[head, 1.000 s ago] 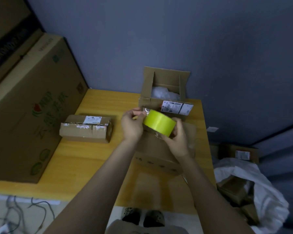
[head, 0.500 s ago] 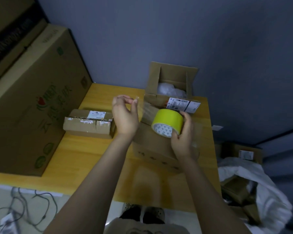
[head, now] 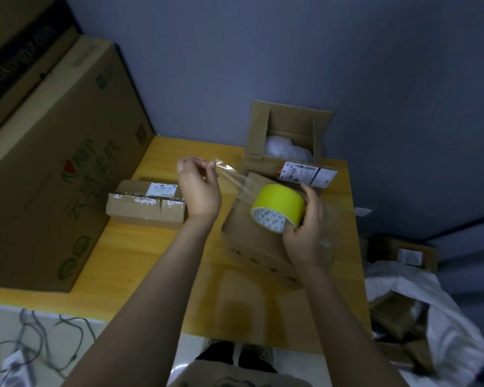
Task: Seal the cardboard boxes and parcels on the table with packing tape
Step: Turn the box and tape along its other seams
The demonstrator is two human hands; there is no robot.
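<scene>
On table (head: 140, 255): small parcel (head: 147, 203) at left shows tape across top, likely sealed. Back box (head: 288, 135) open, flaps up, unsealed. Middle box (head: 249, 244) closed, beneath hands; tape on it cannot tell. Judged partway, two boxes left.

Right hand (head: 305, 233) curled round roll (head: 277, 206), above middle box. Left hand (head: 199, 191) raised, fingertips pinching end of clear strip (head: 232, 177); strip stretched between hand and roll.

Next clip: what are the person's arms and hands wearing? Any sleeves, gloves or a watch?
Nothing visible: the left hand and right hand are ungloved, the left forearm and right forearm bare to the frame's edge. No sleeve, watch or bracelet shows.
</scene>
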